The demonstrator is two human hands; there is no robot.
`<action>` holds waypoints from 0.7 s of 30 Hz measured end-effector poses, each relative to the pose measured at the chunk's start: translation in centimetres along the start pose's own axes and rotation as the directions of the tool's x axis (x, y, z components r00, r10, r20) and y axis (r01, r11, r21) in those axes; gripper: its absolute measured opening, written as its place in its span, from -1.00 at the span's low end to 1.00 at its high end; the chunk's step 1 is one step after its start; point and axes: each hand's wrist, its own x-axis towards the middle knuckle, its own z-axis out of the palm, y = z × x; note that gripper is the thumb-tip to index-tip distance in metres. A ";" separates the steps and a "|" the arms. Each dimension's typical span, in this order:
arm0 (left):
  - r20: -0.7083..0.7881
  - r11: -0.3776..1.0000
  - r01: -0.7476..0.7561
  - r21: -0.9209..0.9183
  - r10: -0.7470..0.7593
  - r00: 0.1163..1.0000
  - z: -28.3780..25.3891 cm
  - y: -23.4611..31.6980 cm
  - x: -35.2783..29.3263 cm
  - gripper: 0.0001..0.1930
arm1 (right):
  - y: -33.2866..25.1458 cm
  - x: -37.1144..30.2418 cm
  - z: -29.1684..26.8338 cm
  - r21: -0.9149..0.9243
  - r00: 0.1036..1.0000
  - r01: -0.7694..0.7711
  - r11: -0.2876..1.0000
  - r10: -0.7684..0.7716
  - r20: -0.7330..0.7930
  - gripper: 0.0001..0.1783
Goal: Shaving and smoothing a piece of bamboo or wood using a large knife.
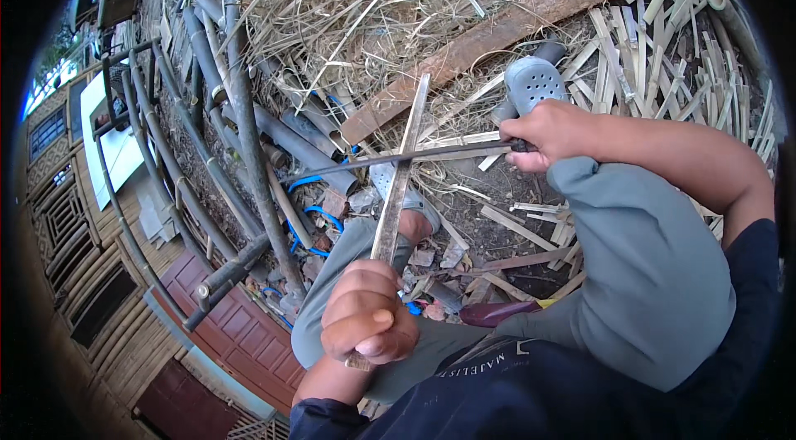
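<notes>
My left hand (pixel 369 311), in front of my lap, is wrapped round the lower end of a narrow bamboo strip (pixel 391 208). The strip slants up and away, and a short end pokes out below my fist. My right hand (pixel 551 135), near my raised right knee, grips the dark handle of a long knife (pixel 460 150). Its thin blade points left and crosses the strip above my left fist. The crossing looks like contact, but I cannot tell how deep the edge sits.
A reddish-brown plank (pixel 489 40) lies on the ground beyond the knife, beside curly bamboo shavings (pixel 332 17). Split bamboo strips (pixel 622 58) are heaped at the right. Dark bamboo poles (pixel 249 108) stand at the left. My grey clog (pixel 535 82) rests near the plank.
</notes>
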 end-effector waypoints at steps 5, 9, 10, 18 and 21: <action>-0.047 0.999 -0.045 -0.003 0.045 0.998 1.3 -0.3 -0.6 -0.71 | 3.5 0.9 2.1 0.018 0.977 -0.211 0.977 0.211 -0.005 -0.56; -0.216 0.986 -0.133 -0.101 0.109 0.970 1.5 -0.9 -0.3 -0.75 | 0.9 0.1 0.8 0.052 0.994 -0.109 0.993 0.108 0.009 -0.57; -0.216 0.987 -0.118 -0.104 0.094 0.972 1.3 -0.7 -0.1 -0.75 | 0.9 -0.2 0.5 0.076 0.997 -0.067 0.995 0.065 0.036 -0.56; -0.203 0.984 -0.138 -0.112 0.113 0.973 1.5 -1.2 0.0 -0.75 | 4.0 0.8 1.5 -0.024 0.982 -0.188 0.982 0.186 -0.043 -0.65; -0.277 0.983 -0.126 -0.132 0.085 0.957 1.4 -0.9 0.1 -0.76 | 2.3 0.0 1.1 0.086 0.987 -0.159 0.983 0.160 0.000 -0.64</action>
